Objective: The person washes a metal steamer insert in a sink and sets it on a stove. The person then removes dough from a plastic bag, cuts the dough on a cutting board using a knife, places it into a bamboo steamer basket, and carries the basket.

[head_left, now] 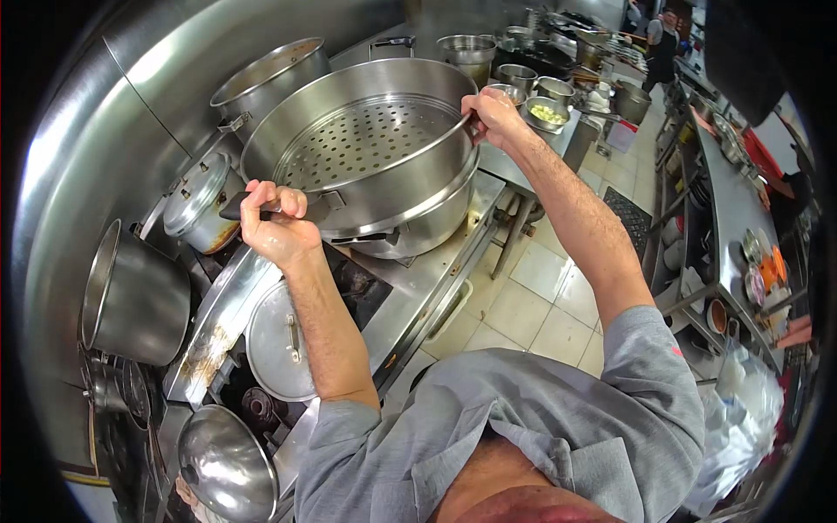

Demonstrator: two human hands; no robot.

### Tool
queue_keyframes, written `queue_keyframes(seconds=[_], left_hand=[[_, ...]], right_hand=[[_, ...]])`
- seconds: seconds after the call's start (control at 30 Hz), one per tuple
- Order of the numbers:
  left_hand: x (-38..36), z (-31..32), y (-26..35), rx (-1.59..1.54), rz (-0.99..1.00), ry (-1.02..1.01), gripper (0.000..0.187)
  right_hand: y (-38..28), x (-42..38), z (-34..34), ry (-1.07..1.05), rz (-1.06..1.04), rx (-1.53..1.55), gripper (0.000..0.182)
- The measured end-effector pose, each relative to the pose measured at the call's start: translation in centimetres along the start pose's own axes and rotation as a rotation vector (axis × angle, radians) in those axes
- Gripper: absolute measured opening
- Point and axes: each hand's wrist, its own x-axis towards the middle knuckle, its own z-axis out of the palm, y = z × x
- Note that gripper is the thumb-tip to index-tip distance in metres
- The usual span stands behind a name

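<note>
A wide steel steamer tier (397, 177) with a perforated bottom sits over a large steel pot (436, 228), slightly tilted above it. My left hand (281, 225) is closed around the tier's black handle on the near left side. On the far right side of the tier, my right hand (497, 116) is wrapped round the other handle, which is mostly hidden by the fingers. The pot's own black handle (366, 237) shows below the tier, and neither hand touches it. Both forearms are stretched out over the stove.
Left of the tier are a lidded pressure cooker (207, 202) and a tall pot (144, 292). A flat lid (281, 342) and a domed lid (227, 462) lie nearer. Behind stand more pots and a bowl of yellow pieces (546, 114). A person (663, 52) stands far back.
</note>
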Motion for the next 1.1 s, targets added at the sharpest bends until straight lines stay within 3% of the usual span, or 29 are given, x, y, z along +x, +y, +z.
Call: queue_keyframes(seconds=[0.13, 0.2, 0.37, 1.1], left_hand=[[1.3, -0.9, -3.1, 0.02, -0.004, 0.015, 0.01], [1.6, -1.8, -4.4, -0.001, -0.034, -0.007, 0.023], [1.7, -2.5, -6.7, -0.014, -0.063, -0.012, 0.025], [0.4, -4.0, -7.8, -0.005, -0.111, 0.05, 0.026]], right_hand=[[2.1, 2.8, -0.6, -0.013, 0.015, 0.017, 0.014], [3.5, 3.8, -1.1, -0.015, 0.03, 0.046, 0.016], [5.2, 5.0, -2.2, 0.025, -0.015, 0.112, 0.022], [6.6, 5.5, -2.6, -0.026, -0.031, 0.039, 0.022]])
